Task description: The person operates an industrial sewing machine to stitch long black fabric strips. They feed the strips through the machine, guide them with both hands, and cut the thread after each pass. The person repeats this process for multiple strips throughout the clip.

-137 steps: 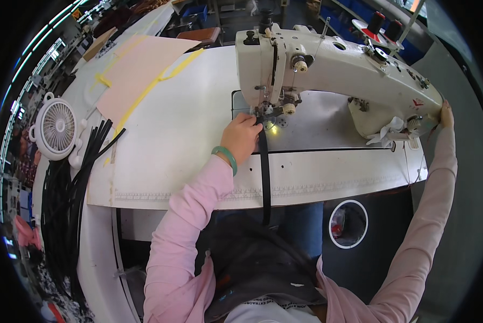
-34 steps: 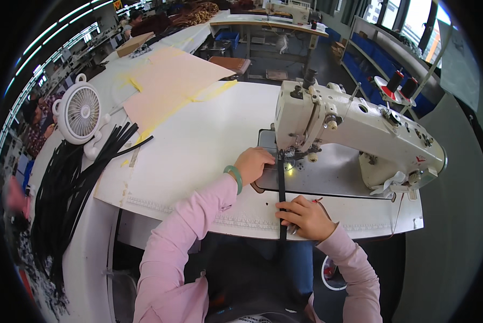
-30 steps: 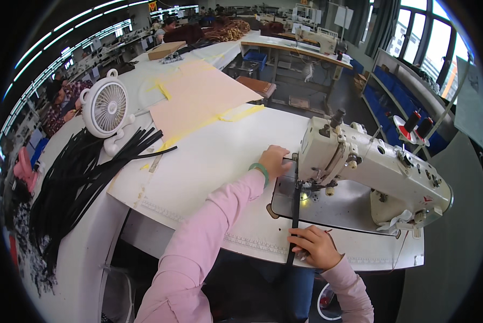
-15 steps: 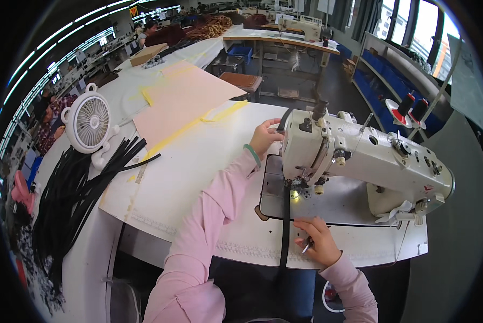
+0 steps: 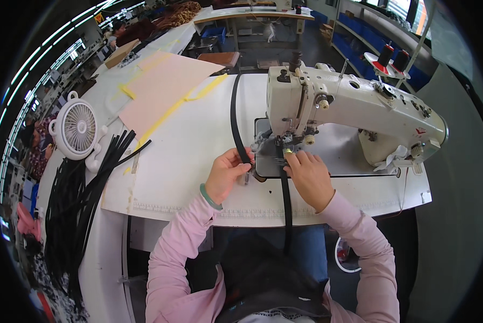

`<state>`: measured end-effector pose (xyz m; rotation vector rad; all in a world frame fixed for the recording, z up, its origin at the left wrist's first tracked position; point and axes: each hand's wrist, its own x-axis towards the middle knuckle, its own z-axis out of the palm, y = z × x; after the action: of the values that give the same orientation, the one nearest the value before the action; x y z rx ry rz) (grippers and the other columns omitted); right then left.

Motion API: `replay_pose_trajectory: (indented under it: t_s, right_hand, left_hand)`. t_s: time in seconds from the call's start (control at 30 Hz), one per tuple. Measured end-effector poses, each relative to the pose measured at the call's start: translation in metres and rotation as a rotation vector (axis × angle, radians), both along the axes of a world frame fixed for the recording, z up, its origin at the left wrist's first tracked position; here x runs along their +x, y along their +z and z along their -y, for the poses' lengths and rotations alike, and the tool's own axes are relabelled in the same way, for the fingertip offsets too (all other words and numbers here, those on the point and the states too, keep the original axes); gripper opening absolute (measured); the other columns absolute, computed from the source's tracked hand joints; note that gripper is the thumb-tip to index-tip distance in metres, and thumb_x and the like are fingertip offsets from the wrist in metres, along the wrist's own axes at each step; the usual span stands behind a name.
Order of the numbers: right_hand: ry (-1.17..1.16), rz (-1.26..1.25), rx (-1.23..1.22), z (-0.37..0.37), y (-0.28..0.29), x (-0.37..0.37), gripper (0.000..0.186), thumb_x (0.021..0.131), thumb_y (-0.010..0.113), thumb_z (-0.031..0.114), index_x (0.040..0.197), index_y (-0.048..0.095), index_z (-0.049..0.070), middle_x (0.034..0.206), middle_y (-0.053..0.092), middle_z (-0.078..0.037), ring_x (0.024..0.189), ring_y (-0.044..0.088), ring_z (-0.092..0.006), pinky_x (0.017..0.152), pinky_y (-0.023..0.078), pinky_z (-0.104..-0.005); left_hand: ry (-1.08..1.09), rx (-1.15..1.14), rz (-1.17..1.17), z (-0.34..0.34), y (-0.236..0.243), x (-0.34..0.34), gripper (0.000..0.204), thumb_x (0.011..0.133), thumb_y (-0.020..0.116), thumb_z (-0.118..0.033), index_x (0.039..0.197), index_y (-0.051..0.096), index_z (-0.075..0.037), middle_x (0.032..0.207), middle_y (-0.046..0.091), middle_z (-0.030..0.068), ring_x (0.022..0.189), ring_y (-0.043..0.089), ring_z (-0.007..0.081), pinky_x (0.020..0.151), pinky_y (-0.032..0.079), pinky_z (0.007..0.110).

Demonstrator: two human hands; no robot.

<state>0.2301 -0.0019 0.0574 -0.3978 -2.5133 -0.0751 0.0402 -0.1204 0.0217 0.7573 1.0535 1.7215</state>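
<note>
A long black strap [image 5: 287,207] runs from under the needle of a white sewing machine [image 5: 354,97] down over the table's front edge. My right hand [image 5: 311,180] lies beside the needle area, fingers closed on this strap at the front of the metal bed plate [image 5: 338,153]. Left of the plate, my left hand [image 5: 224,175] pinches a black strap length [image 5: 235,110] that stretches away over the tabletop. Whether both lengths are one strap I cannot tell. A small greyish item [image 5: 247,177] by my left fingertips is too blurred to name.
On the left stands a white fan [image 5: 78,126] beside a bundle of black straps [image 5: 71,210]. A pink sheet with yellow edges [image 5: 166,83] covers the table's far left. Two dark thread spools [image 5: 392,60] stand behind the machine. A ruler scale [image 5: 236,214] follows the front edge.
My left hand has come back from behind the machine head toward the near left, drawing a strap length into view. My right hand has moved up to the needle area. The view has tilted downward.
</note>
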Motion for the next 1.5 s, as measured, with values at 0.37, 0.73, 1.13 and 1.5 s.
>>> replay_pose_trajectory:
  t_s: [0.37, 0.73, 1.13, 1.5]
  right_hand:
    - [0.002, 0.022, -0.003, -0.005, -0.025, -0.04, 0.015, 0.074, 0.059, 0.012, 0.085, 0.051, 0.006, 0.077, 0.053, -0.007, 0.067, 0.058, -0.0235, 0.058, 0.047, -0.0328]
    - [0.619, 0.136, -0.258, -0.002, -0.026, 0.034, 0.025, 0.066, 0.068, 0.008, 0.089, 0.06, 0.008, 0.101, 0.059, -0.003, 0.074, 0.057, -0.0225, 0.059, 0.048, -0.0328]
    - [0.456, 0.042, -0.227, 0.005, -0.027, 0.028, 0.023, 0.065, 0.068, 0.005, 0.087, 0.062, 0.007, 0.097, 0.062, -0.003, 0.073, 0.052, -0.0209, 0.06, 0.047, -0.0306]
    - [0.474, 0.049, -0.246, 0.008, -0.026, 0.026, 0.021, 0.067, 0.067, 0.004, 0.087, 0.062, 0.007, 0.096, 0.062, -0.003, 0.069, 0.051, -0.0219, 0.059, 0.045, -0.0313]
  left_hand:
    - [0.012, -0.031, -0.288, -0.004, 0.0, 0.004, 0.037, 0.073, 0.056, 0.014, 0.106, 0.047, 0.001, 0.1, 0.061, 0.0107, 0.091, 0.059, 0.0149, 0.082, 0.047, 0.026]
    - [0.055, 0.018, -0.273, -0.003, 0.003, 0.005, 0.047, 0.072, 0.056, 0.013, 0.116, 0.043, 0.001, 0.107, 0.058, 0.0129, 0.095, 0.058, 0.0171, 0.085, 0.047, 0.028]
    - [0.328, 0.11, 0.197, 0.024, 0.008, -0.068, 0.042, 0.078, 0.05, 0.01, 0.119, 0.046, 0.003, 0.11, 0.056, 0.0166, 0.098, 0.056, 0.0213, 0.081, 0.047, 0.026]
    - [1.131, 0.753, 0.082, 0.363, 0.093, -0.233, 0.041, 0.089, 0.042, -0.024, 0.121, 0.044, 0.001, 0.128, 0.042, 0.0253, 0.117, 0.045, 0.0317, 0.095, 0.038, 0.04]
